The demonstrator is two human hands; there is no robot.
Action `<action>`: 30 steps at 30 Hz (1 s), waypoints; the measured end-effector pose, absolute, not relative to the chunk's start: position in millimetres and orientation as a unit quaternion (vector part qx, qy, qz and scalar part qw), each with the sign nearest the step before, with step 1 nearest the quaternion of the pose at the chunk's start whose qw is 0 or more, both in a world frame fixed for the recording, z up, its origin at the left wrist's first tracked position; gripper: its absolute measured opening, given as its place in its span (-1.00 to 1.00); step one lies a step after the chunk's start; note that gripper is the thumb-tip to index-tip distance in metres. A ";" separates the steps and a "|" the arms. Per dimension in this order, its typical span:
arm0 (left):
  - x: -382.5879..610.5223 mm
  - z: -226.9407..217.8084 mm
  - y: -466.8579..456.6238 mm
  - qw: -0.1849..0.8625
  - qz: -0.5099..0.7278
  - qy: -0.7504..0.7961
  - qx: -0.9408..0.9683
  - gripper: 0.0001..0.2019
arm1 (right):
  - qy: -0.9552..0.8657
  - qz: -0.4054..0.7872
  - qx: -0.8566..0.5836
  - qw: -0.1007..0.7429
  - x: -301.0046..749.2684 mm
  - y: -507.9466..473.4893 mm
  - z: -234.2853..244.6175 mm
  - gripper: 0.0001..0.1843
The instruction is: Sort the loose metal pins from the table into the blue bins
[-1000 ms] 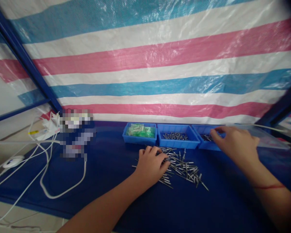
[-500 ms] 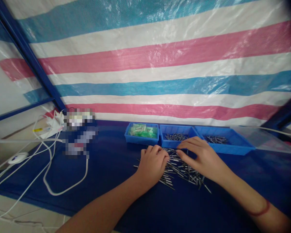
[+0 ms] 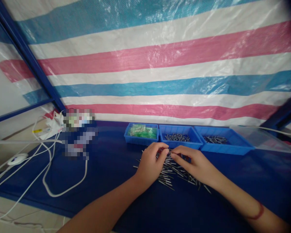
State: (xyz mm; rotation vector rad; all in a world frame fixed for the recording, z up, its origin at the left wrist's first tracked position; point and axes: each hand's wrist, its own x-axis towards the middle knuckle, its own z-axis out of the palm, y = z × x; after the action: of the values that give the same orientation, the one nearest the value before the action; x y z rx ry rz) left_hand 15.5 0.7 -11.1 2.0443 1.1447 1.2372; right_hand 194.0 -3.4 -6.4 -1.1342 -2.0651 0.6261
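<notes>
from where i stand, the work looks part-way along: short metal pieces (image 3: 177, 138) lie inside the middle blue bin (image 3: 184, 144), more metal pieces (image 3: 215, 139) lie in the right-hand bin (image 3: 240, 149) beside it, and a loose heap of thin metal pins (image 3: 169, 171) is left out on the dark blue table (image 3: 196, 210), just in front of the middle blue bin. the left-hand bin (image 3: 140, 139), on that bin's other side, holds green packets (image 3: 146, 132).

the pins lie flat in a tangle, with no shared heading. many have their long axis slanting away from the middle blue bin, towards the person and to the right; a few at the left edge lie nearly crosswise. which end is which i can't make out.

in front of the middle blue bin, the left hand (image 3: 151, 161) arches over the heap, thumb and forefinger tips close together. the right hand (image 3: 199, 164) meets it there, its fingertips nearly touching the left's. a sliver of metal seems to show between them, but i cannot tell whether either hand is clamped on it, nor which way it points.
</notes>
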 end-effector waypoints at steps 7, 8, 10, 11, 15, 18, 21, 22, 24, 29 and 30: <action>15.8 -7.7 -0.4 0.307 0.467 0.424 0.712 -0.86 | -0.775 0.288 -0.426 0.368 188.2 -7.5 -5.1 -0.74; 15.7 -6.9 -0.6 0.313 0.464 0.424 0.712 -0.87 | -0.772 0.289 -0.427 0.372 187.8 -7.9 -5.2 -0.74; 15.6 -5.2 -1.1 0.323 0.464 0.422 0.709 -0.86 | -0.767 0.289 -0.432 0.376 187.3 -8.4 -5.4 -0.74; 15.6 -4.5 -1.3 0.325 0.466 0.420 0.707 -0.85 | -0.766 0.290 -0.434 0.376 187.3 -8.3 -5.5 -0.74; 15.7 -3.9 -1.4 0.316 0.473 0.418 0.708 -0.85 | -0.754 0.303 -0.435 0.387 189.5 -6.1 -7.3 -0.74; 15.6 -5.6 -0.3 0.297 0.473 0.412 0.720 -0.86 | -0.733 0.300 -0.452 0.410 192.1 -5.0 -9.1 -0.75; 15.4 -7.7 1.0 0.279 0.467 0.404 0.736 -0.87 | -0.712 0.295 -0.464 0.436 192.8 -5.8 -8.7 -0.75; 15.3 -8.3 1.3 0.273 0.460 0.401 0.744 -0.87 | -0.709 0.292 -0.464 0.443 192.9 -6.1 -7.9 -0.75; 15.3 -9.2 1.2 0.254 0.438 0.396 0.766 -0.87 | -0.710 0.279 -0.463 0.451 194.4 -5.4 -5.3 -0.74; 14.7 -10.2 -2.0 0.155 0.344 0.413 0.829 -0.83 | -0.668 0.169 -0.542 0.480 226.8 9.7 1.7 -0.69; 14.3 -10.6 -2.5 0.139 0.321 0.419 0.838 -0.80 | -0.647 0.136 -0.574 0.484 240.0 14.3 2.5 -0.68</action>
State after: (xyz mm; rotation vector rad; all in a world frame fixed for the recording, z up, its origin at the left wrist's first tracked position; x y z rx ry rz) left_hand 14.3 -2.5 -10.6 2.4219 1.2100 0.9287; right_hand 240.0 14.3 2.5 -1.3968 -1.5746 0.3315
